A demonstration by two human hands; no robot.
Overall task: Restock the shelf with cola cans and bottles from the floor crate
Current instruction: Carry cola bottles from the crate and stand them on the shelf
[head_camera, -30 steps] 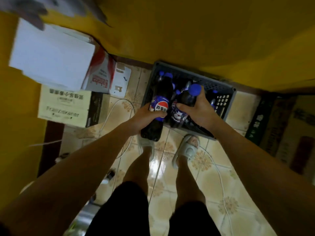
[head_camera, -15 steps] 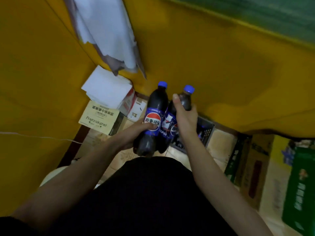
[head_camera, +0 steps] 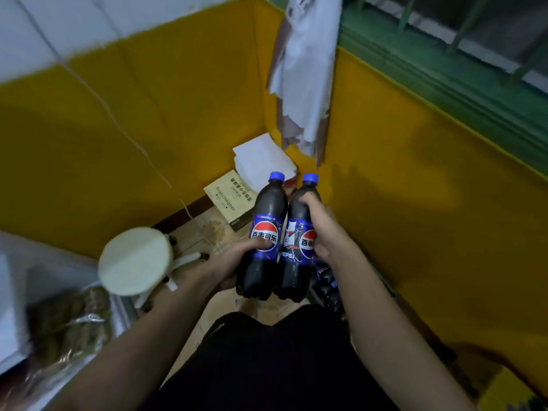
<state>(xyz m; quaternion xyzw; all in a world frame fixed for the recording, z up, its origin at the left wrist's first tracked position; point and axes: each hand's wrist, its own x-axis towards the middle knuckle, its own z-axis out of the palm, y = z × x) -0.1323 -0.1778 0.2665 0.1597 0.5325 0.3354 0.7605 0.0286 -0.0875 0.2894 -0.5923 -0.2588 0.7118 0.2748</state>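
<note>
Each hand's grip is closed around a cola bottle: left hand (head_camera: 234, 262) holds the left bottle (head_camera: 264, 241), right hand (head_camera: 324, 229) the right bottle (head_camera: 297, 241), side by side, mid-air. No shelf visible; shelving remains undone.

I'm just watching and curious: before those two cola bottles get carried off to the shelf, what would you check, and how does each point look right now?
1. Left hand grips the left bottle round its label: ok.
2. Right hand grips the right bottle: ok; its fingers curl round the upper body.
3. Blue caps on both bottles: ok.
4. Bottles upright: ok, side by side, tilted slightly.
5. Both lifted out of the crate: ok; more bottles show below the right wrist.
6. Shelf spot free: cannot tell, no shelf in view.
7. Path clear: not ok; a round stool stands close on the left.
</note>
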